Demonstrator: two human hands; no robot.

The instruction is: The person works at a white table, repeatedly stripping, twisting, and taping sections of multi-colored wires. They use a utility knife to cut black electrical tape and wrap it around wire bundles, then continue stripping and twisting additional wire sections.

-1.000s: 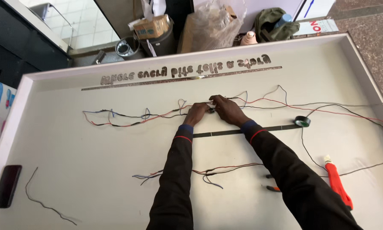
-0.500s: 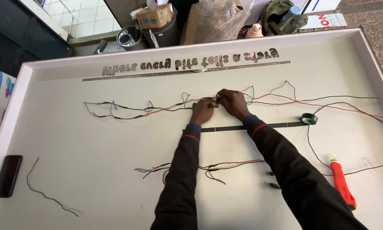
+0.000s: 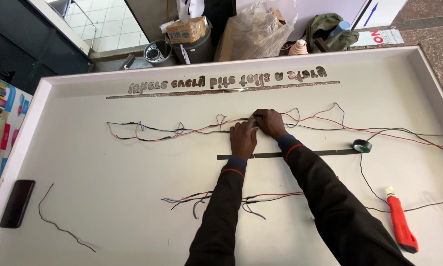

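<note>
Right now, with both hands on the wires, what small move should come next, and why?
Probably tear a piece from the tape strip: both hands pinch the wire run at one joint, which looks bare, and the strip lies just below them.

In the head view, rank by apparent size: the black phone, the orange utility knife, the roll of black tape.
1-2. Orange utility knife and black phone: too alike to rank.
3. Roll of black tape, clearly smallest.

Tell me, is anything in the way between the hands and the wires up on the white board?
Nothing visible is. The left hand and right hand already rest on the red and black wires. The tape roll and orange cutter lie off to the right.
</note>
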